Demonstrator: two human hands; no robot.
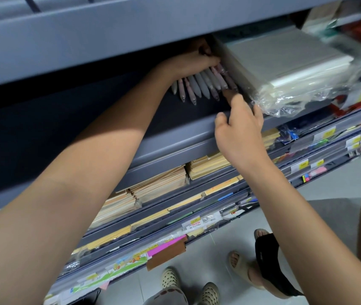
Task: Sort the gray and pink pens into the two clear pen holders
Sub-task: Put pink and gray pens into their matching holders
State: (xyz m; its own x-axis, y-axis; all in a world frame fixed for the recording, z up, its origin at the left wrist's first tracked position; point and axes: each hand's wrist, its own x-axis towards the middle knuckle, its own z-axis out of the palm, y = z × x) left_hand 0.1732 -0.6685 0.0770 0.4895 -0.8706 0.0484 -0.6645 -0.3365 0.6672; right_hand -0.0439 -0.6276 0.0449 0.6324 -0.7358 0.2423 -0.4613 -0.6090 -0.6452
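Observation:
Several gray and pink pens (pixel 201 84) lie side by side on a dark gray shelf (pixel 175 119), tips pointing toward me. My left hand (pixel 193 60) reaches under the upper shelf and presses down over the pens' far ends, fingers curled around them. My right hand (pixel 240 130) is at the shelf's front edge, just right of the pens, fingertips pinching a brownish pen (pixel 229 94) at the row's right end. The clear pen holders cannot be made out; a clear plastic edge (pixel 241 84) runs along the right of the pens.
A plastic-wrapped stack of white paper (pixel 285 62) fills the shelf right of the pens. An upper shelf (pixel 109 34) overhangs closely. Lower shelves hold brown envelopes (pixel 159 183) and price tags. Another person's sandalled feet (pixel 261 260) stand on the tiled floor at right.

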